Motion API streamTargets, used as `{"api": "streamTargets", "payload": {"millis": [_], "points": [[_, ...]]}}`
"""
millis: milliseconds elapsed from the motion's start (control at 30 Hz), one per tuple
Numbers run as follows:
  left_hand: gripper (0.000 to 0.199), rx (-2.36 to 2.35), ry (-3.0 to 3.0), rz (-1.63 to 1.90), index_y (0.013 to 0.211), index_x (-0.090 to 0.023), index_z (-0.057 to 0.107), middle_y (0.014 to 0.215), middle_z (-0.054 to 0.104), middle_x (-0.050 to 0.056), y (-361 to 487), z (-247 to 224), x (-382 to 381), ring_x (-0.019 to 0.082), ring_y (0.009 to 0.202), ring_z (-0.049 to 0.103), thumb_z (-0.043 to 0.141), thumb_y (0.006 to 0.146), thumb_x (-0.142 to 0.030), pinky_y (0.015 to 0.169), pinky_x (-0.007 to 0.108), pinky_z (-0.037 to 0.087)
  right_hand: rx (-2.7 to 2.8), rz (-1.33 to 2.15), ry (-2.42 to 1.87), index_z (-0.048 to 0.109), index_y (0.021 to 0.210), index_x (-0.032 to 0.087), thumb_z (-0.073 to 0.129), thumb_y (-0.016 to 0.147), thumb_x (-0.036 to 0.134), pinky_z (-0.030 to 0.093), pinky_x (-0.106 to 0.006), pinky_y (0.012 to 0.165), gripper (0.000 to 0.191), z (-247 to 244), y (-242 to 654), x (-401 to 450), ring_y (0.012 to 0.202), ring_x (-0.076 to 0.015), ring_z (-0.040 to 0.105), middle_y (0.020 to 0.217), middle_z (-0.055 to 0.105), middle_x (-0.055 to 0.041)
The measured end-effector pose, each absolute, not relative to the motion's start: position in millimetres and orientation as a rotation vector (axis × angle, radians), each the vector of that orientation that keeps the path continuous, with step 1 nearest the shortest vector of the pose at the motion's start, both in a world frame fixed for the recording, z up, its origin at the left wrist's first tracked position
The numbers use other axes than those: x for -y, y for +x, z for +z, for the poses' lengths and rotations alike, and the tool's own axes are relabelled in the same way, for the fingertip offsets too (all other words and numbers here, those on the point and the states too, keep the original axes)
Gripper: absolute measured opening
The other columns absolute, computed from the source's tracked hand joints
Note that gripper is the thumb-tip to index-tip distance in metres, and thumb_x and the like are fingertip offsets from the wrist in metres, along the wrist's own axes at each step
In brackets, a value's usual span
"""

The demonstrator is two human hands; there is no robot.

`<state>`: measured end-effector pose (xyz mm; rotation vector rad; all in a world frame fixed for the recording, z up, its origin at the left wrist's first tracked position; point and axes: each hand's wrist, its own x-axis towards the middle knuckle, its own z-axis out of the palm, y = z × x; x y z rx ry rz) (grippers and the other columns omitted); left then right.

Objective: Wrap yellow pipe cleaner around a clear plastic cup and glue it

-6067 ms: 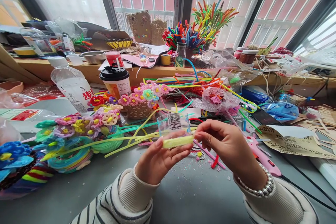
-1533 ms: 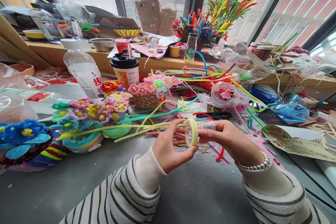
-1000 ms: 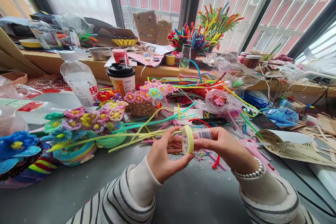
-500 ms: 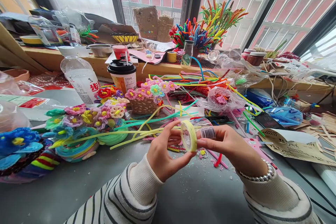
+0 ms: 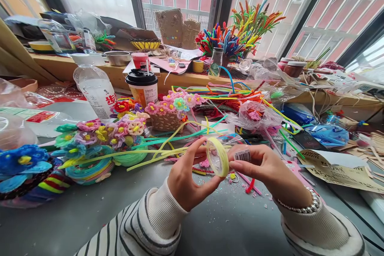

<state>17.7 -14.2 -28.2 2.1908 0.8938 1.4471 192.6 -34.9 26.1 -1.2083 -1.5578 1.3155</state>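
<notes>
My left hand [image 5: 189, 178] grips a pale yellow ring [image 5: 221, 162] that looks like a roll of tape, thumb below and fingers above. Through its middle, something clear and shiny shows. Close by on the right, my right hand [image 5: 256, 166] pinches a clear piece with a barcode label [image 5: 242, 155] between thumb and fingers. Its thumb tip is at the ring's right edge; whether it touches the ring I cannot tell. Both hands are raised above the grey table [image 5: 207, 224]. Long yellow pipe cleaners [image 5: 144, 163] lie behind the left hand.
Fuzzy flower pieces [image 5: 99, 140] crowd the left. Behind them stand a water bottle [image 5: 94, 88] and a lidded cup [image 5: 142, 86]. Loose pipe cleaners [image 5: 207, 96] and a plastic bag [image 5: 255, 114] fill the middle back. To the right lies sandpaper [image 5: 336, 170].
The whole view has shifted slightly. The barcode label and my right fingertips sit a little farther right and lower beside the ring. My left hand keeps its hold.
</notes>
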Motion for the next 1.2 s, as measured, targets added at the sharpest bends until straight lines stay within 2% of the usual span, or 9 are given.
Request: {"api": "streamTargets", "payload": {"millis": [167, 300, 667, 967, 1200], "points": [[0.065, -0.897, 2.256, 1.484, 0.118, -0.009, 0.037, 0.097, 0.064, 0.013, 17.7, -30.2, 13.2, 0.017, 0.081, 0.066, 0.068, 0.062, -0.021, 0.076, 0.024, 0.055, 1.557, 1.302, -1.217, 0.069, 0.076, 0.017, 0.065, 0.069, 0.033, 0.045, -0.025, 0.065, 0.018, 27.1, 192.4, 34.9, 0.077, -0.0154, 0.058, 0.083, 0.067, -0.0051], [0.066, -0.9, 2.281, 1.495, 0.119, -0.008, 0.037, 0.096, 0.065, 0.013, 18.1, -29.8, 12.2, 0.016, 0.08, 0.066, 0.068, 0.062, -0.021, 0.076, 0.023, 0.055, 1.549, 1.317, -1.212, 0.069, 0.075, 0.017, 0.065, 0.07, 0.031, 0.045, -0.025, 0.069, 0.015, 25.6, 193.7, 35.1, 0.079, -0.0146, 0.058, 0.084, 0.067, -0.0042], [0.068, -0.889, 2.264, 1.507, 0.121, -0.008, 0.035, 0.096, 0.065, 0.012, 17.9, -30.8, 12.6, 0.016, 0.081, 0.066, 0.068, 0.063, -0.021, 0.076, 0.024, 0.055, 1.537, 1.324, -1.157, 0.068, 0.073, 0.019, 0.065, 0.07, 0.024, 0.045, -0.02, 0.068, 0.006, 27.6, 191.7, 37.0, 0.075, -0.0113, 0.058, 0.077, 0.065, -0.0002], [0.069, -0.849, 2.09, 1.412, 0.122, -0.008, 0.03, 0.095, 0.065, 0.013, 18.8, -27.8, 13.3, 0.018, 0.083, 0.065, 0.066, 0.064, -0.02, 0.076, 0.025, 0.056, 1.457, 1.323, -1.296, 0.068, 0.083, 0.018, 0.067, 0.067, 0.035, 0.047, -0.025, 0.069, 0.023, 25.6, 192.4, 36.0, 0.078, -0.0155, 0.061, 0.081, 0.069, -0.0034], [0.066, -0.853, 2.06, 1.363, 0.121, -0.011, 0.032, 0.095, 0.066, 0.011, 18.7, -26.0, 13.1, 0.018, 0.081, 0.066, 0.065, 0.065, -0.019, 0.074, 0.028, 0.057, 1.429, 1.374, -1.269, 0.068, 0.089, 0.016, 0.067, 0.067, 0.035, 0.048, -0.03, 0.075, 0.029, 22.8, 191.9, 34.7, 0.082, -0.018, 0.062, 0.086, 0.07, -0.0053]]}}
